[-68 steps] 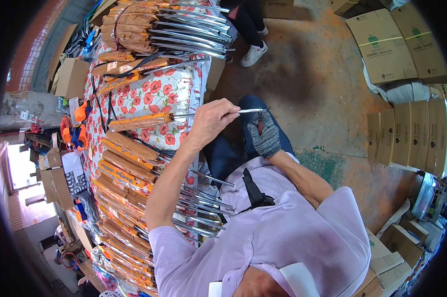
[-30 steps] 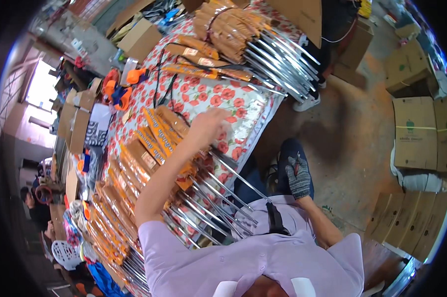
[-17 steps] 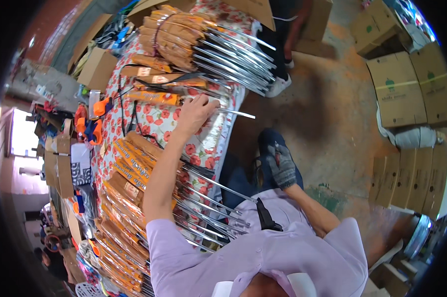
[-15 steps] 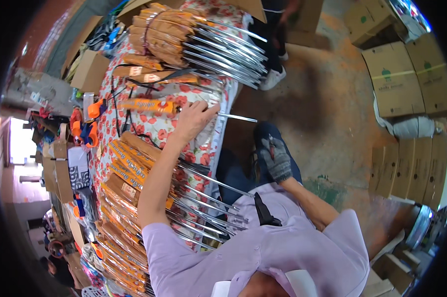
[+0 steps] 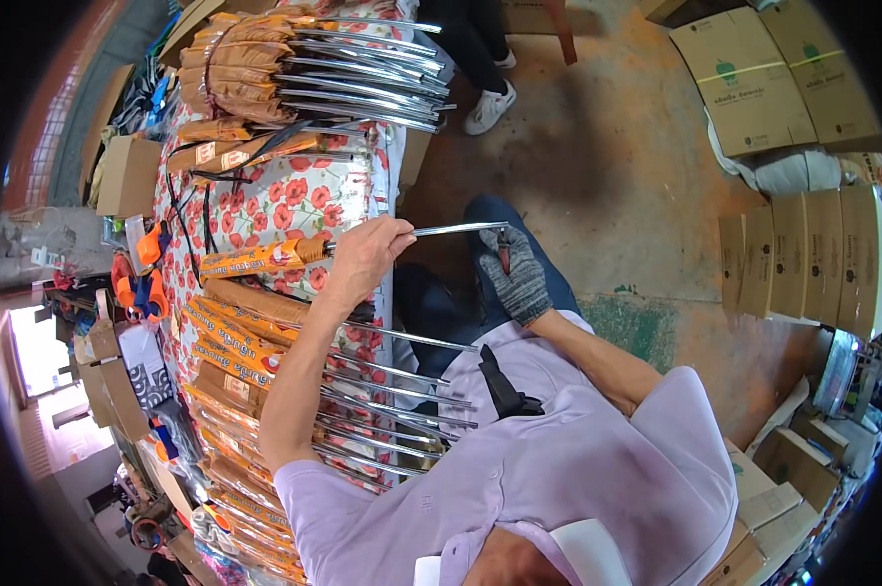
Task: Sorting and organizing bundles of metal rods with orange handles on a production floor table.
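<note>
My bare left hand (image 5: 365, 256) is closed around the metal shaft of a folded umbrella (image 5: 251, 262), whose orange, printed cover lies across the table to its left. Its shiny shaft (image 5: 456, 230) sticks out to the right past the table edge. On my right hand (image 5: 519, 278) is a grey knitted glove, and its fingers are closed on a small tool with a reddish handle (image 5: 504, 256), mostly hidden. That hand is over my knee, right at the free end of the shaft; whether the tool touches it I cannot tell.
More folded umbrellas (image 5: 236, 381) lie in a row nearer me, shafts pointing right. A tied bundle of umbrellas (image 5: 251, 68) lies at the far end of the flowered tablecloth (image 5: 294, 200). Cardboard boxes (image 5: 739, 83) are stacked at right. Another person's shoe (image 5: 490, 107) stands beyond the table.
My right hand has risen to the shaft's end. My left hand still grips the umbrella, which is now tilted slightly upward to the right. The whole view has shifted.
</note>
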### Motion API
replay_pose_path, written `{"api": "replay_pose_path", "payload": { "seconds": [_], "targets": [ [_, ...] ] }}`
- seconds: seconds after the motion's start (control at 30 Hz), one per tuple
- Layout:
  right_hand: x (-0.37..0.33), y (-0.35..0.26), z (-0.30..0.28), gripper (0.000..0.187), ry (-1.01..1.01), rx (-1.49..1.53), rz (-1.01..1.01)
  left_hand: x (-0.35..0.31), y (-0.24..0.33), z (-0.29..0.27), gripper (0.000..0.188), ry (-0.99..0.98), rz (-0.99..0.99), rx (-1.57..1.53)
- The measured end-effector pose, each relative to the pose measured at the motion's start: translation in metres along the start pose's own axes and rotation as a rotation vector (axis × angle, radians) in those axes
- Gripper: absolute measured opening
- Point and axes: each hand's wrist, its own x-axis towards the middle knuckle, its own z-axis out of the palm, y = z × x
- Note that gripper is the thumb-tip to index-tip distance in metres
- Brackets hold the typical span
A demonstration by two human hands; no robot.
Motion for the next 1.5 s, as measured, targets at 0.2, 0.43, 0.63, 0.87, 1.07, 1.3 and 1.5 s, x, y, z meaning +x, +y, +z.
{"api": "replay_pose_path", "payload": {
  "seconds": [0.2,0.43,0.63,0.87,1.07,1.3,1.5],
  "targets": [
    [0.004,-0.008,0.003,0.045,0.019,0.136,0.127,0.001,0.000,-0.001,0.018,0.019,-0.033,-0.067],
    [0.010,-0.006,0.021,0.045,0.145,0.176,0.019,-0.001,-0.004,0.005,0.019,0.080,-0.049,-0.111],
    [0.015,-0.012,0.018,0.042,0.144,0.090,-0.047,-0.004,-0.008,0.007,0.020,0.125,-0.042,-0.106],
    [0.018,-0.016,0.015,0.050,0.072,0.208,0.037,-0.003,-0.004,0.006,0.024,0.204,0.029,-0.006],
    [0.019,-0.018,0.017,0.047,0.079,0.122,0.009,-0.003,-0.002,0.007,0.027,0.259,0.053,0.023],
    [0.021,-0.018,0.019,0.043,0.124,0.063,-0.019,0.004,0.006,0.008,0.023,0.191,0.013,-0.010],
    [0.022,-0.012,0.024,0.043,0.117,0.218,0.052,0.005,0.005,0.007,0.016,0.232,0.001,-0.071]
  ]
}}
